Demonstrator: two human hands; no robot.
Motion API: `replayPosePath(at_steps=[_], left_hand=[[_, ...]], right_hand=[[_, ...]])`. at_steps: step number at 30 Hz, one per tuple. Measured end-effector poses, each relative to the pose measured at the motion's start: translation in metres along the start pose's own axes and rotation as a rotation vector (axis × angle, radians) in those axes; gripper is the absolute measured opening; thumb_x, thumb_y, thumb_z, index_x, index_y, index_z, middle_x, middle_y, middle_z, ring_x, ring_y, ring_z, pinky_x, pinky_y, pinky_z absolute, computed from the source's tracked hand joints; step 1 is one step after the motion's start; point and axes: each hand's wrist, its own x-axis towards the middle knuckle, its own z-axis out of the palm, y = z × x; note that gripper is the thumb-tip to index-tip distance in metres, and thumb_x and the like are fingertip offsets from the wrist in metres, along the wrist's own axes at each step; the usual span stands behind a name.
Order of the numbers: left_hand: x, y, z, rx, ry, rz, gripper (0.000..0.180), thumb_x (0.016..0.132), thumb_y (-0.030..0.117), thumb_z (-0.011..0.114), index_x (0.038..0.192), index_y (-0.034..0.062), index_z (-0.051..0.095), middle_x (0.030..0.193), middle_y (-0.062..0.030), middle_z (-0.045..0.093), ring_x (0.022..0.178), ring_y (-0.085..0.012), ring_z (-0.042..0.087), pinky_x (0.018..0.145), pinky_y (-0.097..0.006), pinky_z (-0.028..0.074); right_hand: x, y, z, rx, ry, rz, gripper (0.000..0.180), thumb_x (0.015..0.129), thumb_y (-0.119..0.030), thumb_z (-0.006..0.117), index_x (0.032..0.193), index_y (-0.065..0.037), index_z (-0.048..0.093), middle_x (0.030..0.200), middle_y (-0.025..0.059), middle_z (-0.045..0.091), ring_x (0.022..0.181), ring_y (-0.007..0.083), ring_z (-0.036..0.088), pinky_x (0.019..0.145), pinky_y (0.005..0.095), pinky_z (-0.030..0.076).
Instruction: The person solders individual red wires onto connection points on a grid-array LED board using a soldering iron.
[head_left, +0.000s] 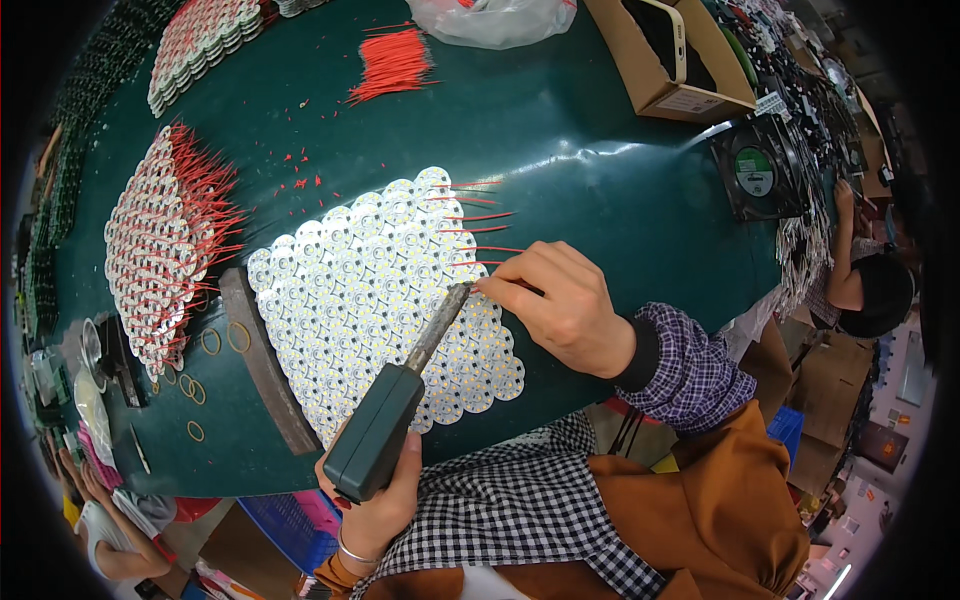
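A sheet of round white LED boards point(375, 300), joined edge to edge, lies flat on the table. Several red wires point(482, 248) stick out from its right edge. My left hand point(385, 500) is wrapped round the grip of a dark green soldering gun point(375, 430), whose tip reaches the boards near the right edge. My right hand point(565, 305) is closed in a pinch right beside that tip. Whatever lies between its fingertips is too small and hidden to make out.
A dark metal bar point(262, 360) lies along the sheet's left side. Further left are a stack of boards with red wires point(160, 250) and rubber bands point(210, 342). A red wire bundle point(393, 65), a cardboard box point(690, 95) and a black fan point(757, 170) sit farther back.
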Motion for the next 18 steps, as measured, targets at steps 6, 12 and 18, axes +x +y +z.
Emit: replayPosePath(at_steps=[6, 12, 18], left_hand=[[-0.007, 0.008, 0.003, 0.011, 0.078, -0.089, 0.013, 0.083, 0.003, 0.078, 0.095, -0.0028, 0.073, 0.083, -0.0112, 0.069, 0.069, -0.0211, 0.065, 0.065, -0.033, 0.05], [-0.016, 0.003, 0.002, -0.214, 0.118, -0.12, 0.029, 0.088, 0.001, 0.076, 0.115, -0.0033, 0.068, 0.099, -0.0075, 0.07, 0.078, -0.0121, 0.064, 0.068, -0.027, 0.052], [-0.013, 0.002, -0.001, -0.108, 0.052, -0.134, 0.03, 0.089, 0.002, 0.075, 0.118, -0.0017, 0.068, 0.103, -0.0075, 0.071, 0.08, -0.0111, 0.065, 0.069, -0.026, 0.053]], right_hand=[[0.0, 0.0, 0.0, 0.003, 0.011, 0.003, 0.02, 0.075, -0.001, 0.071, 0.095, -0.004, 0.074, 0.085, 0.0043, 0.065, 0.071, 0.0194, 0.062, 0.061, 0.0323, 0.047], [0.001, -0.002, 0.001, 0.006, 0.031, 0.004, 0.02, 0.075, 0.0, 0.071, 0.094, -0.003, 0.073, 0.085, 0.0047, 0.066, 0.072, 0.02, 0.063, 0.062, 0.0326, 0.047], [0.0, -0.003, 0.0, -0.006, 0.014, 0.004, 0.019, 0.074, -0.002, 0.071, 0.093, -0.003, 0.071, 0.086, 0.0044, 0.064, 0.075, 0.02, 0.062, 0.065, 0.0327, 0.048]])
